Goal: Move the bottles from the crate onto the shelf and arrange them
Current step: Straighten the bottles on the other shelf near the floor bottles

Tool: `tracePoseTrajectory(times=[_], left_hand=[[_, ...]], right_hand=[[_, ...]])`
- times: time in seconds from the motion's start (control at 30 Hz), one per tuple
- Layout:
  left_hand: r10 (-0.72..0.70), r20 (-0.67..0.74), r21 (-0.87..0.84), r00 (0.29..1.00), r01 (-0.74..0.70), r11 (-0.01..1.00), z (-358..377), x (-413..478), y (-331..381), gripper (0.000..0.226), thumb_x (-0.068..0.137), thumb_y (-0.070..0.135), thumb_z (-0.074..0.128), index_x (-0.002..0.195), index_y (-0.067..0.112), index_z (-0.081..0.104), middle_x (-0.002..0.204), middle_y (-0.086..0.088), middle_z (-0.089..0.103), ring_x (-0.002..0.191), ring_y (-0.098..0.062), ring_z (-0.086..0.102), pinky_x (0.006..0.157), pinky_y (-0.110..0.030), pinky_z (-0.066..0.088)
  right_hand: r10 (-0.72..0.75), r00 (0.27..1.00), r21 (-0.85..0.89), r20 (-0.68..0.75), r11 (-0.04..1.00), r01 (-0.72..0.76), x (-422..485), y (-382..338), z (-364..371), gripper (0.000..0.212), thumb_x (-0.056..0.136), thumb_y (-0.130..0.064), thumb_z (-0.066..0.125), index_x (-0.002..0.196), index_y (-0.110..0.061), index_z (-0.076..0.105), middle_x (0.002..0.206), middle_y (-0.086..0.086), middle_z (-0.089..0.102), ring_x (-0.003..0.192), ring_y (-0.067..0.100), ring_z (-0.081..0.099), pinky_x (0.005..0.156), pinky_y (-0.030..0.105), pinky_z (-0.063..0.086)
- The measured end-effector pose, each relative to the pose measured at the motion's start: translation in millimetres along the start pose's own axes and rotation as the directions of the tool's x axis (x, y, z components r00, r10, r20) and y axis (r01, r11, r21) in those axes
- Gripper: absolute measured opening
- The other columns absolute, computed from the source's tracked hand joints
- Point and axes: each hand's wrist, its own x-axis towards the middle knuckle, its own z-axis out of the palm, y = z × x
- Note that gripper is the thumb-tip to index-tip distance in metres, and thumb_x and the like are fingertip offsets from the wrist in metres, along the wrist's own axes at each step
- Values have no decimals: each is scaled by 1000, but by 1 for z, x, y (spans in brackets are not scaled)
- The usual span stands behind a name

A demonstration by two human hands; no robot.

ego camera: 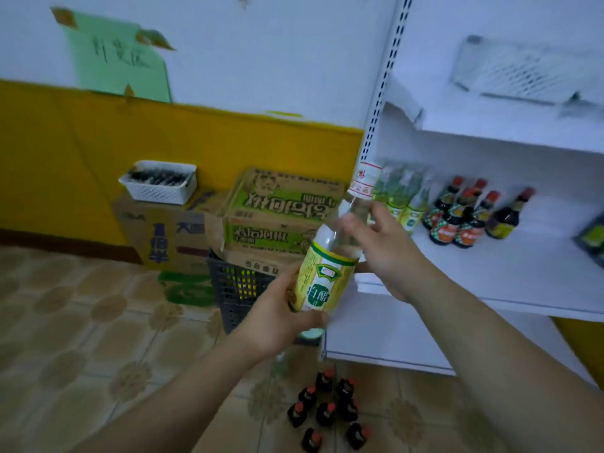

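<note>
- Left hand (281, 308) grips the tilted bottle (327, 276) low, right hand (385, 243) its neck, beside the shelf (490, 276).
- Swung in carelessly, it could topple the clear bottles (402, 197) on that shelf.

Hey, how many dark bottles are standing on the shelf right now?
5 dark bottles on the shelf: front left, front right, back left, back right, and one furthest right. More may be hidden behind them.
</note>
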Motion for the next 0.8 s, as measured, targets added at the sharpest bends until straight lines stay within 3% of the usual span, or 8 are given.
tracePoseTrajectory(times=[0.1,0.17,0.33,0.5,0.63,0.8], left_hand=[[61,74,58,995,-66,996,32,-3,45,68,78,1,72,114,50,42,110,14,63,100,-5,63,86,-25,52],[70,127,69,989,-79,994,60,-6,69,75,78,3,71,126,47,36,115,9,63,104,-7,62,90,-31,52],[123,159,17,980,-127,992,152,-6,105,84,74,-5,73,140,27,32,113,-2,67,102,-18,66,93,-47,51],[210,187,-44,960,-205,978,245,-5,130,72,75,-8,71,125,33,39,105,-1,70,92,-17,68,86,-40,55],[190,199,-37,961,-187,982,289,2,133,80,65,9,79,127,38,39,108,-3,70,96,-23,68,90,-48,53],[164,231,-32,959,-161,987,316,21,127,71,69,6,78,117,45,41,105,-3,70,96,-23,69,91,-49,52]], right_hand=[[-58,997,33,-57,998,60,-23,-31,-45,8,97,-31,50,102,-38,52,112,-1,68,93,18,70,67,32,55],[-102,992,29,-76,994,104,-43,-44,-78,8,98,-34,49,103,-40,51,110,-4,68,89,16,71,64,31,55],[-199,964,-58,-176,980,192,-92,-60,-165,11,96,-40,50,106,-44,53,101,-18,67,93,7,68,83,38,54],[-241,937,-173,-252,964,202,-128,-60,-244,27,90,-50,51,117,-48,47,118,-12,64,102,16,66,80,38,55],[-208,938,-172,-275,971,165,-142,-56,-289,8,94,-47,49,93,-53,52,116,-13,65,103,19,65,86,43,54],[-178,942,-169,-283,977,134,-135,-38,-320,8,96,-46,46,95,-51,52,118,-9,65,106,17,63,86,45,54]])
